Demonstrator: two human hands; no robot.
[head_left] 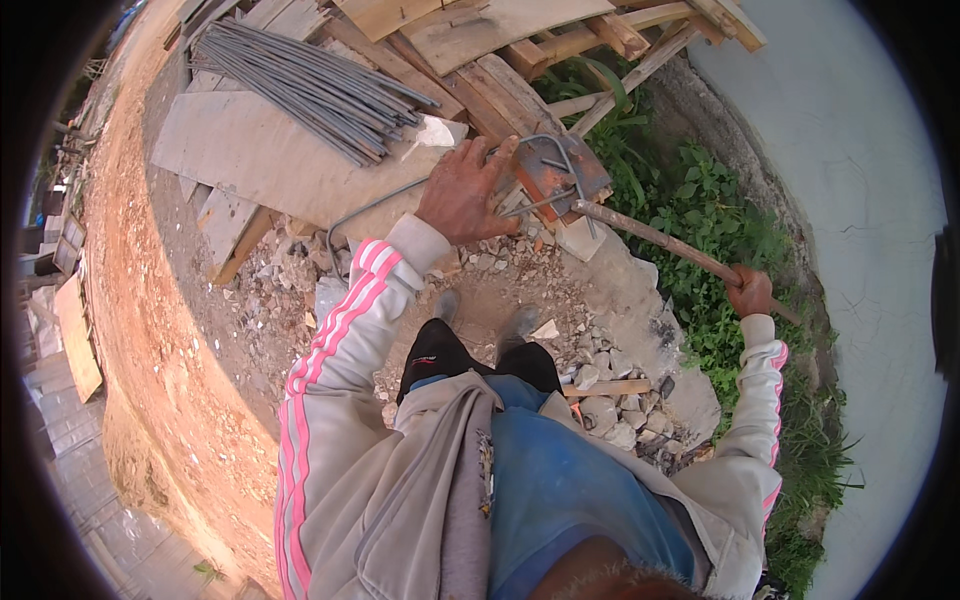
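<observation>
My left hand [465,192] lies palm down over a bent steel rod [375,205], thumb and forefinger spread wide around it. One end of the rod turns back in a hook near my left forearm; the other forms angled bends on a rusty metal plate [545,180] fixed on a timber. Short pins stand up from that plate among the bends. My right hand [750,292] is closed round a long, rusty bar [665,240], whose far end meets the rod at the plate's near corner. How the bar's end fits there is too small to tell.
A bundle of straight steel rods [310,85] rests on a plywood sheet [240,140] at the far left. Stacked planks [480,45] lie beyond. Broken stone [600,410] surrounds my feet. Green plants [710,210] grow along the grey wall [850,150] on the right.
</observation>
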